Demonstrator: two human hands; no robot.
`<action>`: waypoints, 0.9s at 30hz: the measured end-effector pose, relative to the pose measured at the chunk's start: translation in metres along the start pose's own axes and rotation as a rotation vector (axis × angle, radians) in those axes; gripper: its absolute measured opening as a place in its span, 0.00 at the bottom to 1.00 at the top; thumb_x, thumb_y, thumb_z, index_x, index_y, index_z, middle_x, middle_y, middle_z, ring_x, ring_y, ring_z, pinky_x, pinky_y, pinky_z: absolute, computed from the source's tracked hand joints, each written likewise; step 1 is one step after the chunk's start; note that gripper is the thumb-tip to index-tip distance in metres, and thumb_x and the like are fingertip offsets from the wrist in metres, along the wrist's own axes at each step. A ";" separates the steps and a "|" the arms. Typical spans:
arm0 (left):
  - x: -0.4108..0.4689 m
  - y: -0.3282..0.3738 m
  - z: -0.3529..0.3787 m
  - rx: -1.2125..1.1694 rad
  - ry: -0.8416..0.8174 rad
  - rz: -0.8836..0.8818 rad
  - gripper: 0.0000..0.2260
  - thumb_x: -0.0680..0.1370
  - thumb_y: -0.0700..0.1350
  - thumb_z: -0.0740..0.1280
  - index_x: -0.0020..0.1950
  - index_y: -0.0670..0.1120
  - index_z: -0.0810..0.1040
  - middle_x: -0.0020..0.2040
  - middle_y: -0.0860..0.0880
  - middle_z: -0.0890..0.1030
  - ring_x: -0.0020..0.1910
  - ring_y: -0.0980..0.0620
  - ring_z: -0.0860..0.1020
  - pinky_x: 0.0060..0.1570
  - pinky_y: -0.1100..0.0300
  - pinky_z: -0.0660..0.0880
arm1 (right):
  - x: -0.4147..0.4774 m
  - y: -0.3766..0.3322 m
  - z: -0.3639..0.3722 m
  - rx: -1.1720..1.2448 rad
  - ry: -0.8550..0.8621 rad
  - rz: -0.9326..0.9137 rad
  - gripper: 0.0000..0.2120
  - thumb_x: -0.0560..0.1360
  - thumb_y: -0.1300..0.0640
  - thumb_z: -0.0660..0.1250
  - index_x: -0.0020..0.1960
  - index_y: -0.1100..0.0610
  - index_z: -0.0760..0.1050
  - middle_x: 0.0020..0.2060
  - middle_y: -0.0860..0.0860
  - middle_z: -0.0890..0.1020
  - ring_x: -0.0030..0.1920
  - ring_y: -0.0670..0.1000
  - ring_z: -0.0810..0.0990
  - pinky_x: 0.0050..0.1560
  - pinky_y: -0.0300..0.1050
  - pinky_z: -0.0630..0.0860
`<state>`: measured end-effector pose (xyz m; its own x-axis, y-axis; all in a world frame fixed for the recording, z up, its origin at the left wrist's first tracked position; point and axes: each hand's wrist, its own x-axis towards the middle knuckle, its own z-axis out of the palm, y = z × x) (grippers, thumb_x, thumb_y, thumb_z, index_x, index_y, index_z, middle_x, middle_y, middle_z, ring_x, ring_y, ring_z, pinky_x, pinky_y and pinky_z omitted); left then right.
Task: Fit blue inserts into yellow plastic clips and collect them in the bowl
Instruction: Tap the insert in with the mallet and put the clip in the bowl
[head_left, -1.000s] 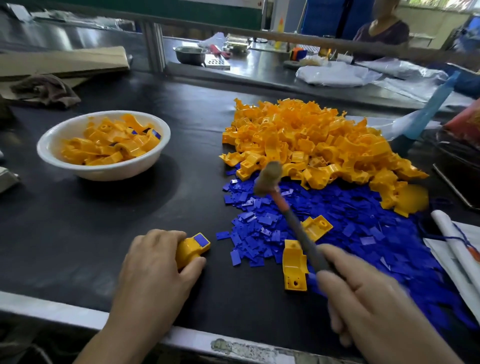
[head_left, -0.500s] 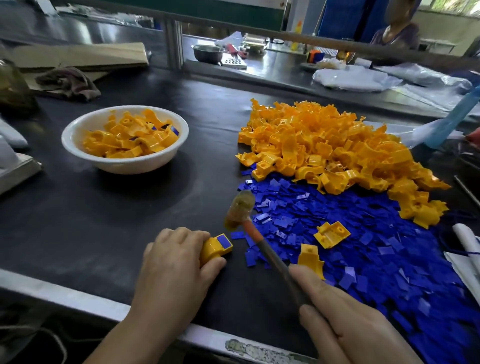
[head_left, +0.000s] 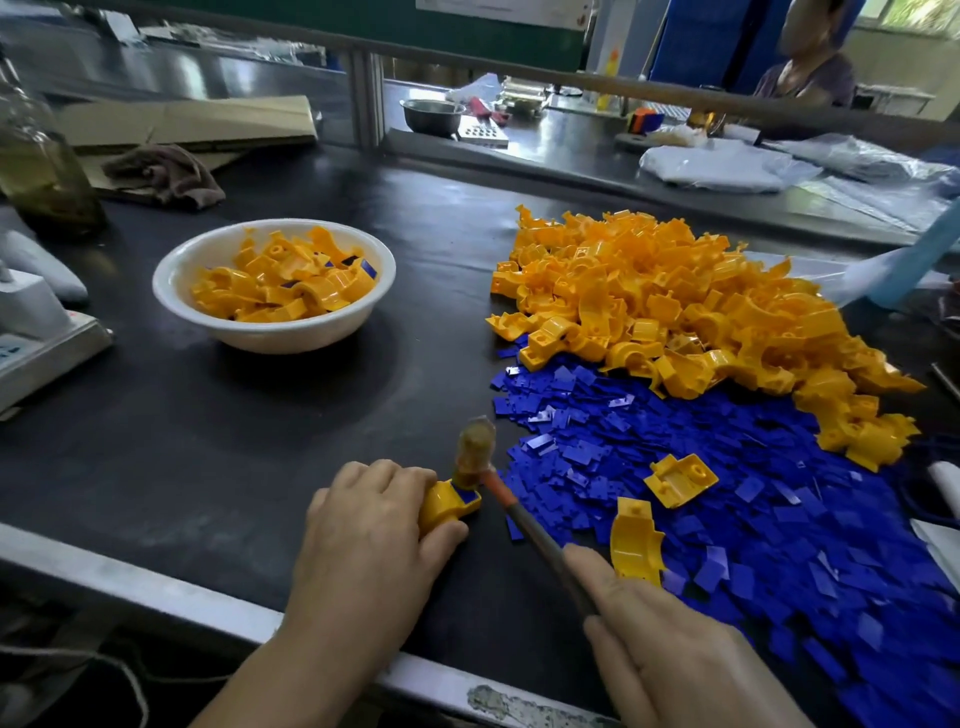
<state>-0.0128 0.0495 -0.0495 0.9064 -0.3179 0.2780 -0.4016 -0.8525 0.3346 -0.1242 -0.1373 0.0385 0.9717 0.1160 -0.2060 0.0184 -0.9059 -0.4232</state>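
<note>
My left hand (head_left: 371, 525) grips a yellow clip (head_left: 444, 506) on the black table, a blue insert (head_left: 467, 495) showing at its right end. My right hand (head_left: 670, 654) grips the handle of a small mallet (head_left: 472, 449), whose head rests on the insert. A large heap of yellow clips (head_left: 675, 306) lies at the right, with a spread of loose blue inserts (head_left: 727, 493) in front of it. Two single clips (head_left: 680, 478) (head_left: 636, 543) lie on the blue spread. The white bowl (head_left: 270, 335) at the left holds several clips.
A glass bottle (head_left: 41, 171) and a white device (head_left: 36, 332) stand at the far left. Cardboard (head_left: 182, 122) and a rag (head_left: 166, 174) lie behind the bowl. The table's metal front edge (head_left: 156, 592) runs below my hands. A person (head_left: 810, 73) sits at the far bench.
The mallet head has swung left and down from above the blue spread onto the insert in the clip. My left hand has kept hold of the clip.
</note>
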 end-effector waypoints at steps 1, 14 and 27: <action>0.000 0.000 0.000 -0.003 0.005 -0.001 0.17 0.69 0.60 0.71 0.53 0.53 0.80 0.45 0.56 0.79 0.49 0.49 0.75 0.47 0.52 0.72 | -0.022 0.019 0.013 0.119 0.177 -0.087 0.25 0.80 0.46 0.57 0.69 0.27 0.49 0.63 0.38 0.73 0.62 0.39 0.73 0.56 0.28 0.70; 0.002 0.005 0.002 0.249 0.033 0.254 0.20 0.65 0.54 0.77 0.55 0.51 0.83 0.36 0.49 0.76 0.35 0.44 0.76 0.32 0.51 0.72 | -0.020 0.086 -0.006 -0.165 0.651 0.319 0.22 0.73 0.53 0.67 0.64 0.39 0.68 0.40 0.39 0.78 0.34 0.42 0.78 0.38 0.39 0.67; 0.088 -0.020 -0.029 -1.061 0.211 -0.369 0.08 0.79 0.53 0.64 0.51 0.53 0.81 0.40 0.55 0.83 0.38 0.60 0.78 0.41 0.63 0.75 | 0.002 0.138 -0.018 -0.485 0.710 0.473 0.19 0.68 0.52 0.73 0.57 0.57 0.78 0.45 0.55 0.80 0.43 0.58 0.79 0.39 0.54 0.78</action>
<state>0.0709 0.0504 -0.0051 0.9923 0.0411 0.1171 -0.1142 -0.0674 0.9912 -0.1153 -0.2693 -0.0041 0.8168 -0.4298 0.3849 -0.4686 -0.8834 0.0078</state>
